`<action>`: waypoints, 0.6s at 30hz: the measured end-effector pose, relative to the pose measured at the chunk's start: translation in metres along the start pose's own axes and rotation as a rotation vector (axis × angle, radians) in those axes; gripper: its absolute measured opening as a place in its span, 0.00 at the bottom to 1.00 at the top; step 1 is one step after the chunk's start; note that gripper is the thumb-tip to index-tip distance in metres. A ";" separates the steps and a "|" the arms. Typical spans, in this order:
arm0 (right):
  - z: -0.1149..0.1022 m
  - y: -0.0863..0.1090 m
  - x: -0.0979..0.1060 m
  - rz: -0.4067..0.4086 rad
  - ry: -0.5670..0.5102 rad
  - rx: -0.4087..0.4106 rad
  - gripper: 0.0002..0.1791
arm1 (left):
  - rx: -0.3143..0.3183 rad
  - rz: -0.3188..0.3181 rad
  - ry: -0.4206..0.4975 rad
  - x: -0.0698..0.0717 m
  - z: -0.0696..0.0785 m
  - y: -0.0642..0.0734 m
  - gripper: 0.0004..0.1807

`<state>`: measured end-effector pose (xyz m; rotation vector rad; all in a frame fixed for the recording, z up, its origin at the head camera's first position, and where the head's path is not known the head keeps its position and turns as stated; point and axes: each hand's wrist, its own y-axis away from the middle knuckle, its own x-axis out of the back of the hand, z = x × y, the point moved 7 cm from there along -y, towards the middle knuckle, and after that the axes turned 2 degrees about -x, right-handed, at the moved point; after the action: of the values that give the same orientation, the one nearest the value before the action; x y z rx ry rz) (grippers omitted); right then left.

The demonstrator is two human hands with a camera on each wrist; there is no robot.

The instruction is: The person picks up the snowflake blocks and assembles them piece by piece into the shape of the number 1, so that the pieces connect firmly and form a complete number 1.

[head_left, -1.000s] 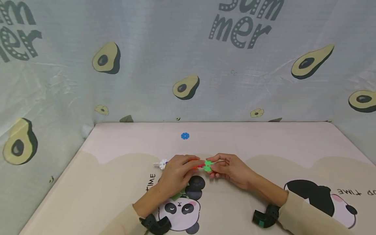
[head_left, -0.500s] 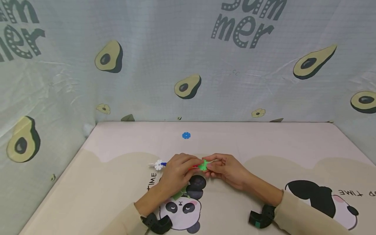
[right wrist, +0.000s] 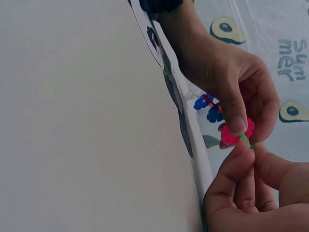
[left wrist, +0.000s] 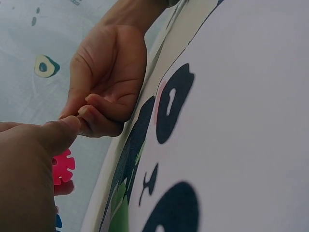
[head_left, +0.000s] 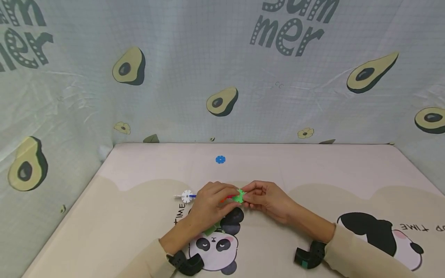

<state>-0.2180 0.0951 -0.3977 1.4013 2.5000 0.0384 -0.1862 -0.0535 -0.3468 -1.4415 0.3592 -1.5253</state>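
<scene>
Just above the table, my left hand [head_left: 210, 200] grips a chain of interlocking plastic discs. Its pink disc [right wrist: 230, 137] lies under the left thumb in the right wrist view. A white disc [head_left: 187, 196] sticks out past the left hand at the chain's far left end, and dark blue discs [right wrist: 215, 114] show along it. My right hand [head_left: 269, 200] pinches a bright green disc [head_left: 239, 196] between thumb and index finger, its edge right at the pink disc. The left fingers hide the chain's middle, where a bit of orange shows.
A loose blue disc [head_left: 220, 159] lies flat farther back on the table. The pale table cover [head_left: 114, 224] has printed pandas. A curtain with avocado prints [head_left: 174, 77] hangs behind the table and along its left side.
The green disc has shifted slightly left against the pink one and turned in my right fingers. My right hand has come a little left, and the chain's white end reaches farther left.
</scene>
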 end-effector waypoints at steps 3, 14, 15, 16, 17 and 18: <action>-0.002 -0.002 0.004 0.023 0.037 0.007 0.12 | -0.018 0.001 0.000 0.000 0.000 0.000 0.15; -0.034 -0.021 0.017 0.171 0.217 0.074 0.21 | -0.036 -0.053 -0.015 -0.003 0.002 0.000 0.17; -0.036 -0.024 0.018 0.185 0.234 0.081 0.22 | -0.035 -0.055 -0.016 -0.003 0.002 0.000 0.17; -0.039 -0.027 0.019 0.198 0.247 0.086 0.22 | -0.034 -0.057 -0.017 -0.003 0.003 0.000 0.17; -0.042 -0.030 0.020 0.206 0.255 0.092 0.22 | -0.034 -0.060 -0.016 -0.003 0.003 0.000 0.17; -0.044 -0.033 0.022 0.215 0.266 0.098 0.22 | -0.036 -0.060 -0.015 -0.003 0.003 0.000 0.17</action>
<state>-0.2667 0.1009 -0.3655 1.8076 2.5751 0.1562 -0.1838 -0.0501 -0.3474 -1.5028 0.3389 -1.5621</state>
